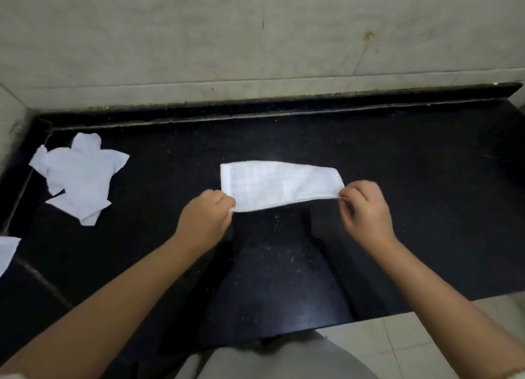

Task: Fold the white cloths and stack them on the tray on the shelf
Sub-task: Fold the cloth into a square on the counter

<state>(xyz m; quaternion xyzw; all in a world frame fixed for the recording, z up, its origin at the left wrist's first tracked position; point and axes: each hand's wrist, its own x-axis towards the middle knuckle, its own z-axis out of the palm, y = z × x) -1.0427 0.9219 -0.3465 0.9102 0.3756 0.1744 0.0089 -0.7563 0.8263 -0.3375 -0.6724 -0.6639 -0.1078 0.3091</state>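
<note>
A white cloth is stretched as a long folded strip over the black counter. My left hand pinches its near left corner and my right hand pinches its near right corner. The near edge is lifted slightly, while the far edge rests on the counter. A pile of crumpled white cloths lies at the far left of the counter. Another white cloth shows partly at the left frame edge. No tray or shelf is in view.
A pale tiled wall rises behind the counter, with a raised black lip along its back edge. The counter's front edge runs at the lower right, above light floor tiles. My grey clothing shows at the bottom.
</note>
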